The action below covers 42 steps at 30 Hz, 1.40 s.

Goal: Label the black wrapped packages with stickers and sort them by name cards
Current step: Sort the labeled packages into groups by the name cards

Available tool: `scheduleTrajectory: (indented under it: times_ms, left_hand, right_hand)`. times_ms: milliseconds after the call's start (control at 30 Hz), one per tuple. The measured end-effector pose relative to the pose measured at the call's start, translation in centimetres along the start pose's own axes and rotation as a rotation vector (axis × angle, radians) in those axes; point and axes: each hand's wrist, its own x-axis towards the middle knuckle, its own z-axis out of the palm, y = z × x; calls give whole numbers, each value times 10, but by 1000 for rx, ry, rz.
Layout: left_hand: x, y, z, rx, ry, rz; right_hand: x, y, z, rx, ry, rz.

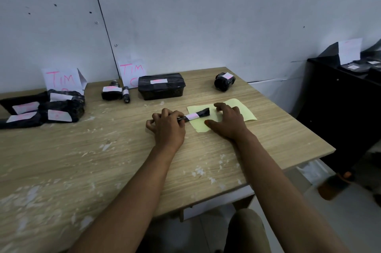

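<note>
A thin black wrapped package (pixel 201 113) with a white sticker around its middle lies across the edge of a yellow sheet (pixel 246 111). My left hand (pixel 168 127) grips its left end with curled fingers. My right hand (pixel 227 122) rests on the yellow sheet just right of the package, fingers spread and bent. Two name cards reading "TIM" in pink lean on the wall: one at the left (pixel 61 79), one further right (pixel 133 72). Labelled black packages lie piled by the left card (pixel 61 106). By the other card are two small ones (pixel 112 92) and a black box (pixel 161 87).
A round labelled black package (pixel 224 81) sits alone at the table's far right. The wooden table (pixel 103 160) ends at its right edge near a black cabinet (pixel 340 108) holding more dark packages and a white card (pixel 350 49). My knee shows below the table's front edge.
</note>
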Motion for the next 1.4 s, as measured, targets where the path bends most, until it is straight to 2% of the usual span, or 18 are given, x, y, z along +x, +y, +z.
scheduleTrajectory:
  times_ms: [233, 367, 467, 600, 733, 867, 1167, 1400]
  left_hand:
    - [-2, -29, -16, 17, 4, -33]
    - [-4, -41, -24, -1, -15, -26]
    - [-6, -51, -30, -21, -20, -26]
    - [-7, -64, -38, -18, 1, -34]
    - [-8, -79, -50, -54, 18, -79]
    - [-9, -102, -66, -99, 29, -127]
    - [-20, -159, -108, -185, 10, -169]
    - [-24, -203, -135, -130, 49, -195]
  right_hand:
    - [-2, -6, 2, -2, 83, 13]
    - [-3, -16, 6, 33, 231, -57]
    - [-8, -31, 15, 78, 261, -164]
    - [-16, -62, 33, 148, 158, -269]
    - [-22, -92, 52, 132, -14, -259]
    - [-25, -123, 75, 108, -117, -302]
    - [-33, -182, 113, 151, -139, -367]
    - [-32, -213, 136, 99, -162, -372]
